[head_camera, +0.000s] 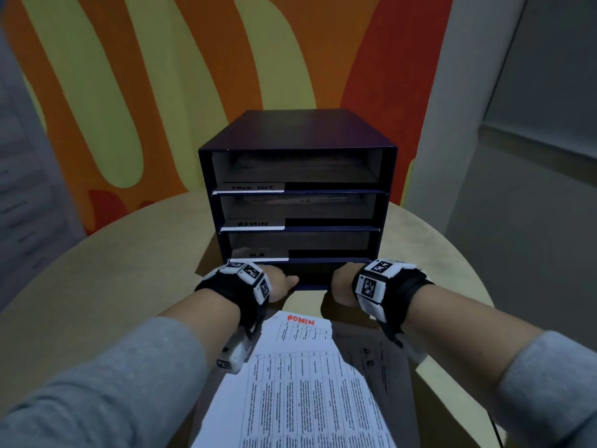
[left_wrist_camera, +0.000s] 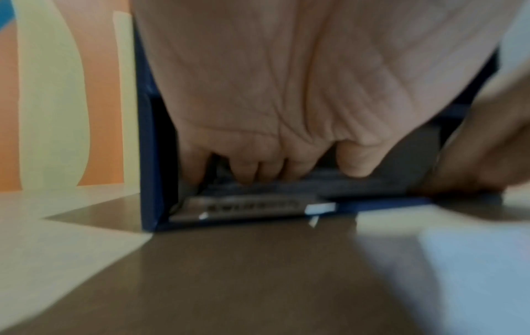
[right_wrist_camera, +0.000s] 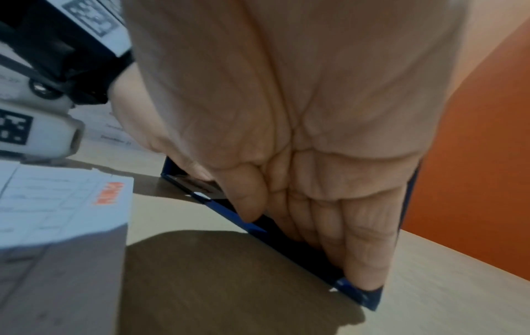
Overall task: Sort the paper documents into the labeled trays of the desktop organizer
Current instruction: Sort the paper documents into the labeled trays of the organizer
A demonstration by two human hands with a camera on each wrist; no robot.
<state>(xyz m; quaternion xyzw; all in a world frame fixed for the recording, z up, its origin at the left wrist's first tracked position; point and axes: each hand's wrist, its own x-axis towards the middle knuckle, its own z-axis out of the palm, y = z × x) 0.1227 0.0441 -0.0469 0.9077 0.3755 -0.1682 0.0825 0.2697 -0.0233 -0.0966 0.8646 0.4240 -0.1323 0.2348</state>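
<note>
Both hands reach into the bottom tray of the organizer

A dark blue desktop organizer (head_camera: pixel 297 195) stands upright on the round pale bench (head_camera: pixel 106 260), its open front facing the person. It has stacked trays. White label strips sit on the left of the tray fronts: the top label (head_camera: pixel 252 187) is too blurred to read, the second label (head_camera: pixel 252 224) reads ADMIN and the third label (head_camera: pixel 260 254) reads H.R.

The left hand (head_camera: pixel 277 281) and the right hand (head_camera: pixel 342 286) both reach into the lowest tray (head_camera: pixel 311 276), left hand at its left side and right hand at its right side. From the left wrist view the left fingers (left_wrist_camera: pixel 246 172) are stretched forward and downward into the tray, tips near a grey sheet (left_wrist_camera: pixel 244 207) lying just inside the front lip. From the right wrist view the right fingers (right_wrist_camera: pixel 361 249) lie straight and close together, tips pressed down on the tray floor at its front right corner. Neither hand is curled round anything that can be made out.

In front of the organizer, between the forearms, lies a stack of paper documents (head_camera: pixel 303 383). The top sheet is a printed table with ADMIN written in red at its far edge. A second sheet (head_camera: pixel 374 360) sticks out to the right from under it, marked H.R. in dark handwriting.

Behind the bench rises a wall (head_camera: pixel 129 76) painted in orange, yellow and red shapes
</note>
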